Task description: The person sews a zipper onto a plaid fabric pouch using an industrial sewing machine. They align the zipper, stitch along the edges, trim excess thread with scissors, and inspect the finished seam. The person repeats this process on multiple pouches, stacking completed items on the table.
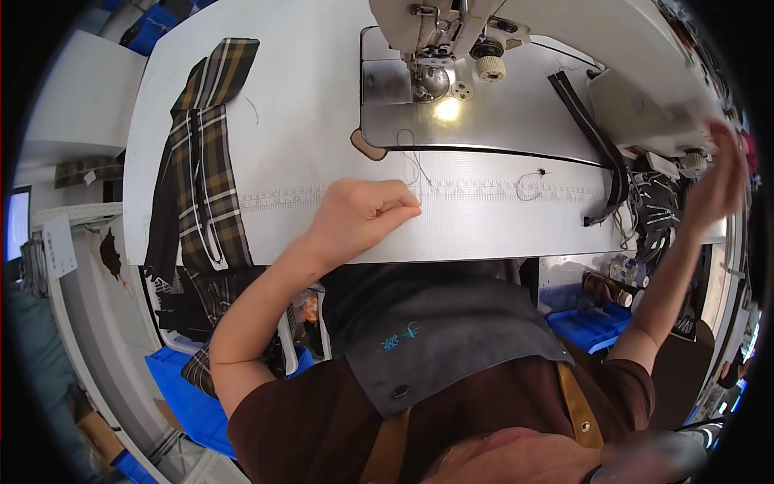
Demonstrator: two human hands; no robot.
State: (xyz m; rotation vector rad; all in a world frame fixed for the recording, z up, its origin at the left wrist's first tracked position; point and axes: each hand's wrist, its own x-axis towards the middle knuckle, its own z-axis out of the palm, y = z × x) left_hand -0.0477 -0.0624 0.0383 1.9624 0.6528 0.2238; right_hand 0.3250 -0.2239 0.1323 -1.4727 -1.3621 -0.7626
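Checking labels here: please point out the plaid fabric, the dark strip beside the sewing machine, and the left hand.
Plaid fabric [222,194]: head view, right part of its lower panel.
Dark strip [609,147]: head view, middle of its length.
Left hand [352,215]: head view, middle of the hand.

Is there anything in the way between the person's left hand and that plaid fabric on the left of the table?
Nothing visible stands in the way: between the left hand and the plaid fabric there is just the flat white tabletop, with ruler markings running across it.
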